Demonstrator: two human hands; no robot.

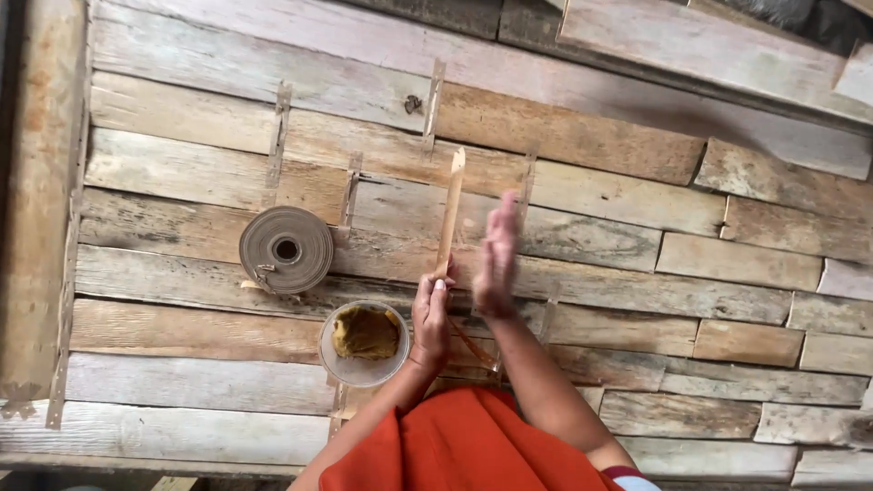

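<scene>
So the surface (227, 382) is all weathered planks, grey and brown mixed, with thin pale strips stuck across the joints here and there. A flat coil of tan banding (286, 248) lies on it, hole in the middle, loose end poking out lower left. Just below and to the right sits a small round bowl (364, 341) of yellowish-brown paste. Orange cloth (464, 445) fills the bottom edge.

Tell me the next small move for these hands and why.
Probably bring the right hand onto the strip: the left hand holds its lower end upright, while the right is open and blurred beside it, apparently not gripping.
</scene>
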